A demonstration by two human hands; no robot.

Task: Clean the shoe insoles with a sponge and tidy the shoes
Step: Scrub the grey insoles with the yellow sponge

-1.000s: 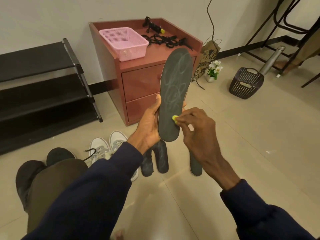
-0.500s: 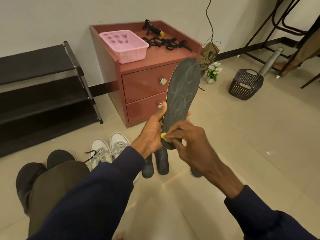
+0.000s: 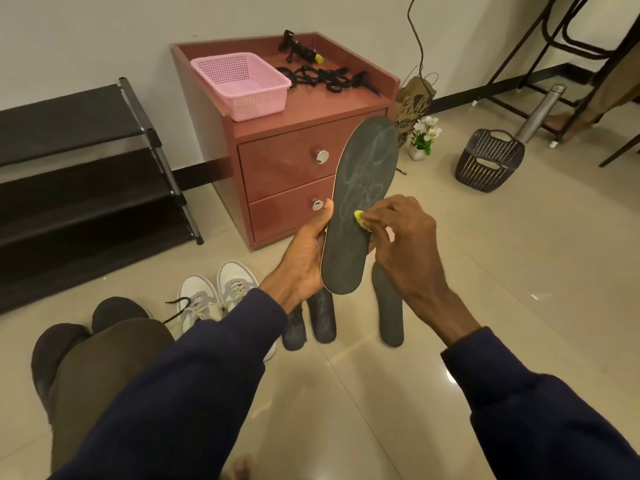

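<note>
— What's hard to make out, starting closest?

— The dark sleeves [image 3: 194, 386] fill the bottom of the frame and run off its edge. Just past them, the sponge [image 3: 359, 216] is almost buried: only a small yellow tip shows beyond the fingertips of the right hand [image 3: 405, 244], which pinches it. The fingers of the left hand [image 3: 304, 261] are hidden behind the insole [image 3: 360, 202]. Only the thumb shows, along its left edge.

— So where is the insole?

— Centre frame, held upright off the floor, heel end down. The left hand grips it low on its left side. The sponge tip touches its face from the right, about midway up.

— How does it look?

— Dark grey with a thin pale rim and faint whitish looping smears over the upper half.

— And beyond?

— On the tiles below, a spare insole [image 3: 389, 306] lies partly behind the right wrist, and two more dark pieces [image 3: 323, 320] sit behind the left wrist. White sneakers [image 3: 214, 296] stand left of those, and a reddish cabinet [image 3: 287, 164] carrying a pink basket [image 3: 242, 84] stands farther back.
</note>
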